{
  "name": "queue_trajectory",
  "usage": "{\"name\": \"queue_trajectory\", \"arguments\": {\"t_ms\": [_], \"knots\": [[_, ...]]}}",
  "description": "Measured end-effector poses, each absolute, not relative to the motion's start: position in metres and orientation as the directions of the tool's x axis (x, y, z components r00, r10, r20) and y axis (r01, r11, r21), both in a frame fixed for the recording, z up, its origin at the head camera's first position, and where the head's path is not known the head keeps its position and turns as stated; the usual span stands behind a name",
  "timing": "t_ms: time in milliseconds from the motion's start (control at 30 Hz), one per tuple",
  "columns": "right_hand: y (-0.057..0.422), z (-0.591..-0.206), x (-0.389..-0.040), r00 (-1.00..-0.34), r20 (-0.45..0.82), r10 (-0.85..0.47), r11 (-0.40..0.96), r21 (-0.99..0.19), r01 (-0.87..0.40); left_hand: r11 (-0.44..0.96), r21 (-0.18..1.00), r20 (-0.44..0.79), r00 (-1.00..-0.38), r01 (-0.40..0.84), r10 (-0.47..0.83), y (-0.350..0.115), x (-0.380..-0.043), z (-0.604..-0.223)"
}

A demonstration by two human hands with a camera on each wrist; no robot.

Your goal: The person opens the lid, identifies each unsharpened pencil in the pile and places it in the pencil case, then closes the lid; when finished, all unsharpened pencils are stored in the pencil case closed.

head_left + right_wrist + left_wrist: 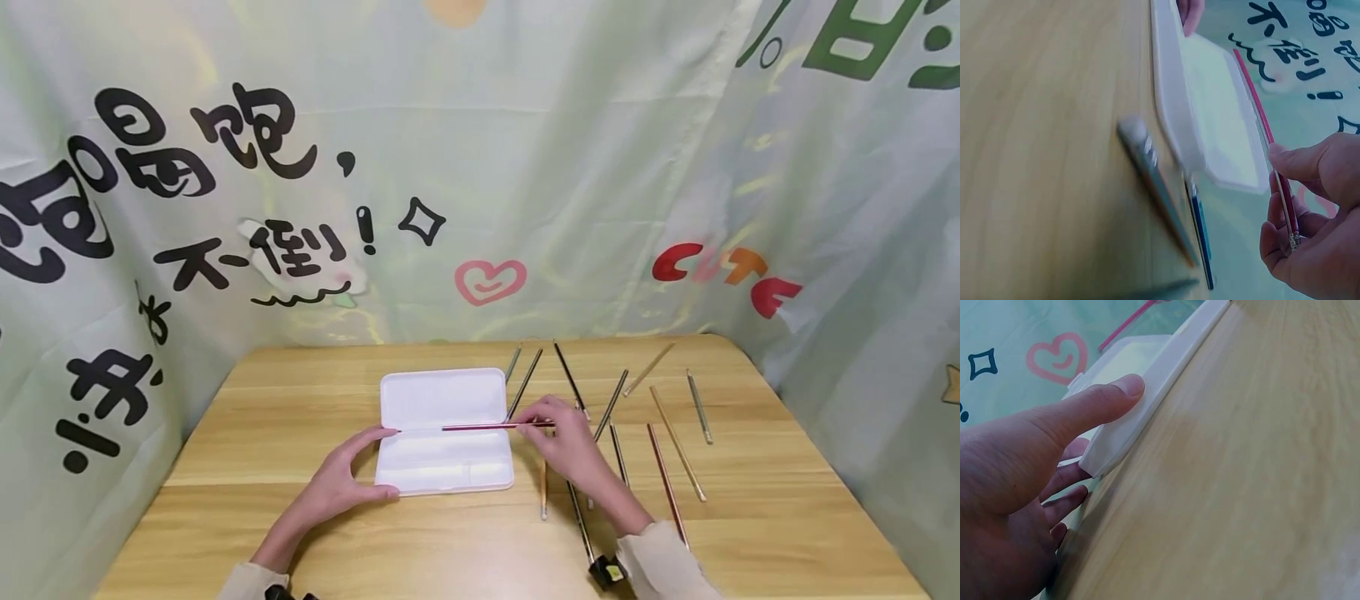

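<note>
A white plastic case (442,400) lies opened flat on the table, its lid at the back and a divided tray at the front. My left hand (341,479) holds the case's left end, thumb at the front corner and a finger near the hinge. In the left wrist view the thumb (1100,403) presses the case wall (1147,406). My right hand (558,437) pinches a red paintbrush (480,427) level over the hinge line, handle pointing left. The right wrist view shows the brush's metal ferrule (1293,239) near the palm; its bristles are hidden.
Several loose brushes lie scattered right of the case, including a red one (666,479), a tan one (677,442) and a grey one (699,406). Some pass beneath my right hand and forearm. A printed curtain (585,208) hangs behind the wooden table (247,442).
</note>
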State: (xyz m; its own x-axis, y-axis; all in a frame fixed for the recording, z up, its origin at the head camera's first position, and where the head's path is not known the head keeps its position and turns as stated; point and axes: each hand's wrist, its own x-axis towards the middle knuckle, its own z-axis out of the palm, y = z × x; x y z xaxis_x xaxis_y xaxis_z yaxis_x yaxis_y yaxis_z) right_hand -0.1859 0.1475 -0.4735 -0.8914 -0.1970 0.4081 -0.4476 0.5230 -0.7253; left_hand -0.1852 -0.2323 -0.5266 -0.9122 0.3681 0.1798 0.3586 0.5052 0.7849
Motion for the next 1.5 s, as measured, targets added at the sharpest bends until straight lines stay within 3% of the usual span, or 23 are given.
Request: {"name": "queue_trajectory", "arguments": {"t_ms": [300, 600, 1133, 1500], "knots": [[0.108, -0.471, -0.19, -0.921, 0.313, -0.232, 0.495, -0.777, -0.389, 0.509, 0.782, 0.181, -0.912, 0.36, 0.367, -0.237, -0.185, -0.529], [0.082, -0.476, -0.191, -0.914, 0.228, -0.337, 0.536, -0.751, -0.385, 0.5, 0.784, 0.192, -0.909, 0.369, 0.37, -0.232, -0.187, -0.528], [0.064, -0.495, -0.187, -0.888, 0.256, -0.381, 0.586, -0.676, -0.446, 0.493, 0.792, 0.184, -0.912, 0.359, 0.367, -0.233, -0.185, -0.529], [0.085, -0.468, -0.186, -0.911, 0.265, -0.317, 0.541, -0.738, -0.403, 0.503, 0.78, 0.195, -0.909, 0.372, 0.369, -0.234, -0.186, -0.529]]}}
